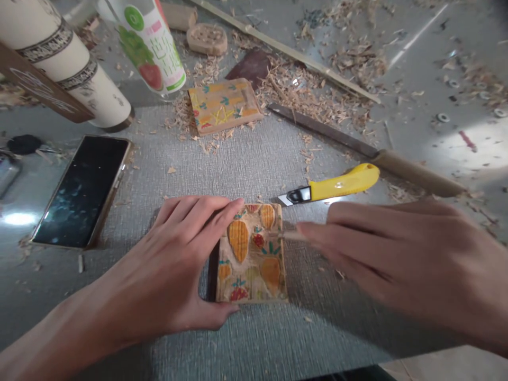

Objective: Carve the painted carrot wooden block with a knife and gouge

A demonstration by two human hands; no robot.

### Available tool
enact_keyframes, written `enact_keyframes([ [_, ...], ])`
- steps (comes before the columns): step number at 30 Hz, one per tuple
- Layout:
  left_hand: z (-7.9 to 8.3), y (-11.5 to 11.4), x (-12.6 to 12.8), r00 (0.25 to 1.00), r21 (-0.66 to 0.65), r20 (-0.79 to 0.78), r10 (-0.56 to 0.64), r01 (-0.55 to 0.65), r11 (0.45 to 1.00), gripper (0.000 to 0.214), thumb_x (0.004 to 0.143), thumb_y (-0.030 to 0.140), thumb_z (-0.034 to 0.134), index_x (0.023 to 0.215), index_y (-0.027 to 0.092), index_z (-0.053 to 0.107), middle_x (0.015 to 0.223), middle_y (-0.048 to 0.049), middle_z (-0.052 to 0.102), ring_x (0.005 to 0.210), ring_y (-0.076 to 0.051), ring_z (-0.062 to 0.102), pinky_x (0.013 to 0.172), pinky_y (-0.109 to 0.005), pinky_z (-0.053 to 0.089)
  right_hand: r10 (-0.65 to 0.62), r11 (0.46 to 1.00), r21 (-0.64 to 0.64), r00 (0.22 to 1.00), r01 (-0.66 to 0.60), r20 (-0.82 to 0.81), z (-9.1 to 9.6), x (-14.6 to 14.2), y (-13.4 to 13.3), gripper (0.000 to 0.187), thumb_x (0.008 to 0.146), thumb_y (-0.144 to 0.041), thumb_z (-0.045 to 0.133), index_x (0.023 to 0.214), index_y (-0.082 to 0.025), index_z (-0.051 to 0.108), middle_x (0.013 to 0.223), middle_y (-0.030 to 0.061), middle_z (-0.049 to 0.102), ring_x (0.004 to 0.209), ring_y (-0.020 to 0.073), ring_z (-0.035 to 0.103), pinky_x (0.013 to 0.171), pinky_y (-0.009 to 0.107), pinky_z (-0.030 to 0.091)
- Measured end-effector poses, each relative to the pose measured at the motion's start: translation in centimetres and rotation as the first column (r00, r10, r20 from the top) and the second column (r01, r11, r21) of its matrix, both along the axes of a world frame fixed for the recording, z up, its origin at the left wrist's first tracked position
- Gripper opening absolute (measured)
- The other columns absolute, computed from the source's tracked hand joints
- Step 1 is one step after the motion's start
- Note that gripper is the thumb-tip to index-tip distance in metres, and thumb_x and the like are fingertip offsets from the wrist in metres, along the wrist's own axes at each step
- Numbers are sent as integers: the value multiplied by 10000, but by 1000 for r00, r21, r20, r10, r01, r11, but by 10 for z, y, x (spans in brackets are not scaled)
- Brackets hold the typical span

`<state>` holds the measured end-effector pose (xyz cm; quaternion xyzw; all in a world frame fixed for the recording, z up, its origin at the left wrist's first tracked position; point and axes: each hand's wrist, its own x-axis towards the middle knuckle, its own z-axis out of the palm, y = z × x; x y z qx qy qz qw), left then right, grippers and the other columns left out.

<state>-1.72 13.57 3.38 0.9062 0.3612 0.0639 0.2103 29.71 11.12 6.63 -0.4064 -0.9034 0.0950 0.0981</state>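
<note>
My left hand (pixel 174 259) grips a small square wooden block (pixel 254 264) by its left side, thumb at the near edge and fingers at the far edge. Orange carrot-like shapes, red strawberries and green leaves are carved and painted on its top. My right hand (pixel 397 264), smeared by motion, is closed around a thin, pale tool (pixel 291 236) whose tip meets the block's right edge. Its kind cannot be made out. Just beyond the block lies a yellow utility knife (pixel 343 181) with its blade pointing left. A dark strip shows along the block's left side.
A second painted block (pixel 224 106) lies farther back among wood shavings (pixel 286 98). A file (pixel 325 129) with a wooden handle and a long bamboo strip (pixel 289 50) lie at the right. On the left are a phone (pixel 81 190), a patterned cylinder (pixel 103 95) and a bottle (pixel 153 47).
</note>
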Motion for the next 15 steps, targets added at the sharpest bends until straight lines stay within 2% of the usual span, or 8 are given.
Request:
enact_keyframes([
  [2, 0, 0, 0, 1000, 8, -1, 1, -1, 1000, 1069, 684, 387, 874, 1624, 193, 404, 1477, -171, 593, 1296, -424, 596, 1113, -602, 506, 43, 999, 7, 998, -43, 41, 1, 0, 1, 282, 1074, -169, 521, 1183, -265, 764, 918, 3, 754, 602, 131, 563, 543, 336, 337],
  [6, 0, 2, -2, 999, 32, -16, -28, 28, 999, 1049, 722, 405, 847, 1627, 155, 380, 1484, -193, 571, 1300, -418, 579, 1095, -597, 505, 123, 992, 10, 992, -123, -26, 2, -3, 2, 297, 1068, -128, 494, 1155, -237, 756, 962, 13, 767, 586, 121, 557, 524, 338, 306],
  [10, -2, 5, -3, 999, 52, -20, -28, 29, 998, 1055, 729, 429, 840, 1633, 168, 364, 1489, -194, 557, 1313, -426, 564, 1110, -612, 480, 102, 991, 91, 995, -103, 14, 5, -3, 2, 283, 1039, -93, 522, 1155, -211, 752, 920, 16, 755, 603, 137, 564, 529, 354, 281],
  [15, -3, 6, -3, 999, 61, -21, -29, 30, 998, 1053, 729, 435, 830, 1634, 162, 366, 1488, -194, 552, 1314, -428, 563, 1109, -609, 472, 125, 991, 45, 992, -125, 4, 6, -6, 1, 318, 1025, -78, 517, 1140, -234, 770, 870, -4, 739, 587, 138, 547, 529, 349, 299],
])
